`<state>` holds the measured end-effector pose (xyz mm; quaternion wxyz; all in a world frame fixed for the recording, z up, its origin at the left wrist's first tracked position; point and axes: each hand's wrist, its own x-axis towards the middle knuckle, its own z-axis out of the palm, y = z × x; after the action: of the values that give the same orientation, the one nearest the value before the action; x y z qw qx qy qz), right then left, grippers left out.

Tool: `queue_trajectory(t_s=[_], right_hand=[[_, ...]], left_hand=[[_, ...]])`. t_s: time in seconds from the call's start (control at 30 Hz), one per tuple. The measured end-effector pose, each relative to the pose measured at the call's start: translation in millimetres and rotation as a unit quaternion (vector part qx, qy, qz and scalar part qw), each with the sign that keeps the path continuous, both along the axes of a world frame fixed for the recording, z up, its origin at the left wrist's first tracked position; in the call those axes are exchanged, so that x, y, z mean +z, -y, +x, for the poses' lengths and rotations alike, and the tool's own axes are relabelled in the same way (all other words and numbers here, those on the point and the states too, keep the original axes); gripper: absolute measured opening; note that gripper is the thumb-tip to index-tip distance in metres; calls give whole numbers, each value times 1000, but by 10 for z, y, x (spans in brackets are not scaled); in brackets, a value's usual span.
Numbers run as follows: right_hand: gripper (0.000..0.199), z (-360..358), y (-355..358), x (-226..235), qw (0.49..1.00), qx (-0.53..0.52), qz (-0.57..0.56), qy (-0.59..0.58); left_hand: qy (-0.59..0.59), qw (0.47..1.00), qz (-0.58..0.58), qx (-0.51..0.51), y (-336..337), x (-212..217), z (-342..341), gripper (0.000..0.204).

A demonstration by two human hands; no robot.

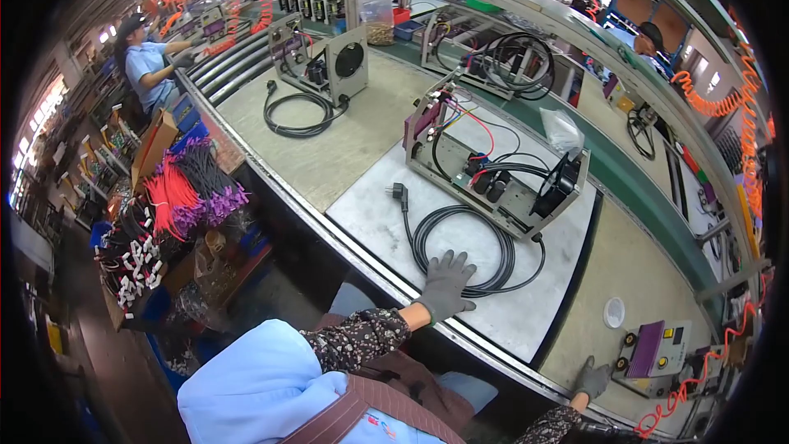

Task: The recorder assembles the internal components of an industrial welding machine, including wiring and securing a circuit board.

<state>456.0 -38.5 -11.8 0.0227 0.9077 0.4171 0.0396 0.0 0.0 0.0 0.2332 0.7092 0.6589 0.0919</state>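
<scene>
Head view: left hand lies flat, fingers spread, on the cable coil; right hand, at five o'clock, rests open on the bench edge; lifting the coil likely needs a closing grasp.

Two gloved hands show at the lower edge: the left hand and the right hand. Three open metal chassis stand on the counter: one at centre frame, a second in the upper middle, a third at upper right of centre. Two coiled black power cords lie on the counter, one below centre, one higher up. One white round cap and one purple-faced panel sit at lower right. One other person sits at upper left.
</scene>
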Motion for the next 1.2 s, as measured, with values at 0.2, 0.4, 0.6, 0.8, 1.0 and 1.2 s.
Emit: queue_trajectory(t_s=[0.2,0.4,0.6,0.8,1.0,1.2], right_hand=[[69,25,-35,-104,999,9,32,25],[74,-183,-157,-167,988,33,138,58],[71,-581,-287,-64,985,56,153,-62],[85,-886,-235,128,999,-1,28,-45],[86,-1153,-266,155,998,21,12,-65],[83,-1473,-381,144,995,79,7,-54]], left_hand=[[6,999,34,-6,-42,-20,-287,83],[-16,996,84,-2,-208,-188,-737,88],[-45,992,119,-23,-356,-47,-1093,84],[-44,990,131,-26,-330,-40,-1215,81],[-81,984,154,23,-343,43,-1228,73],[97,911,400,27,-261,-34,176,45]])
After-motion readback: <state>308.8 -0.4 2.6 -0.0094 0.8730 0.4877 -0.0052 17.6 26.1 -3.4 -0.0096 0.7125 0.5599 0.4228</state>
